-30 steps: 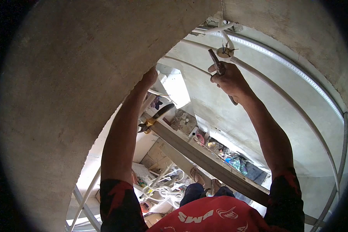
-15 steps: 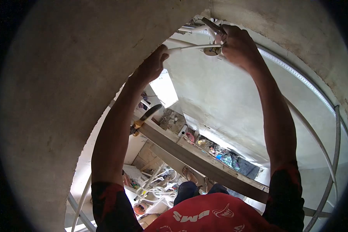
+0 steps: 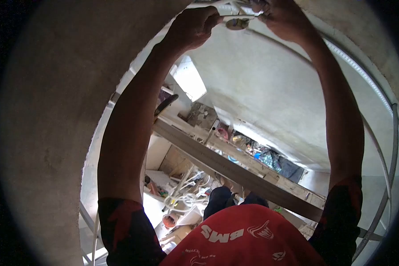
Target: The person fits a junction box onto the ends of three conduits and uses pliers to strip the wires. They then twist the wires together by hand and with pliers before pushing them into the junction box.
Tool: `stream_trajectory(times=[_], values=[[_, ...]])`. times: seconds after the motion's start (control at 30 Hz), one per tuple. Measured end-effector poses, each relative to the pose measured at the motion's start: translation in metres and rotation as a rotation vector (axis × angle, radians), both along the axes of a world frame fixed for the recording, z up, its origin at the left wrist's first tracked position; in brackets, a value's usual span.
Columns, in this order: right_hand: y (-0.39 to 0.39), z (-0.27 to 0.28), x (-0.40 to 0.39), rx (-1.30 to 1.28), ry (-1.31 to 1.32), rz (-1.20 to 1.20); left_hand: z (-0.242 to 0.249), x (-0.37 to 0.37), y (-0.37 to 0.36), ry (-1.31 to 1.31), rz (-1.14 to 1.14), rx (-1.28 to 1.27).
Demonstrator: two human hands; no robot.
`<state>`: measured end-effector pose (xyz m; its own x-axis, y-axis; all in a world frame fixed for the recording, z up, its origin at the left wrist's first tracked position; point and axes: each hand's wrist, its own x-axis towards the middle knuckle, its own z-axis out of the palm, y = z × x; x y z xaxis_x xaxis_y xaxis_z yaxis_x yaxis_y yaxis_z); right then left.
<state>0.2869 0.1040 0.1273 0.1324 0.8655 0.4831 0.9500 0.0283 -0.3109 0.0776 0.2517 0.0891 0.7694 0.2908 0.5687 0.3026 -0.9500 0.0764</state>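
A thin white tube (image 3: 240, 17) runs between my two raised hands near the top of the view. My left hand (image 3: 195, 27) is closed round its left end. My right hand (image 3: 281, 20) has its fingers closed at the other end, partly cut off by the top edge; the tool seen there earlier barely shows. Just below the tube, between the hands, is a small round fitting (image 3: 237, 24) with wires in it.
Rough ceiling board (image 3: 44, 133) fills the left. A wooden plank (image 3: 235, 170) crosses below, beside a dark-bladed tool (image 3: 166, 104). Grey conduits (image 3: 394, 150) curve down at the right. Coiled white tubing (image 3: 188, 195) and debris lie on the floor far below.
Both hands have shifted up in the view, and my left hand has come nearer my right, so less tube shows between them. The scene below has shifted slightly with the camera.
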Motion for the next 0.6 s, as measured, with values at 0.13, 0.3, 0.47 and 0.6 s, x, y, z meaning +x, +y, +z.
stream_trajectory(times=[0.13, 0.3, 0.47, 0.6], values=[[0.019, -0.032, 0.031, 0.192, -0.189, 0.027, 0.004, 0.014, 0.001, -0.123, 0.064, 0.045], [0.002, -0.021, 0.005, 0.163, -0.247, -0.074, -0.001, 0.024, -0.003, -0.256, 0.198, -0.003], [0.013, -0.029, -0.009, 0.176, -0.379, -0.152, -0.008, 0.030, -0.009, -0.227, 0.313, 0.057], [0.017, -0.046, -0.016, 0.171, -0.399, -0.127, -0.016, 0.030, -0.011, -0.161, 0.441, 0.049]])
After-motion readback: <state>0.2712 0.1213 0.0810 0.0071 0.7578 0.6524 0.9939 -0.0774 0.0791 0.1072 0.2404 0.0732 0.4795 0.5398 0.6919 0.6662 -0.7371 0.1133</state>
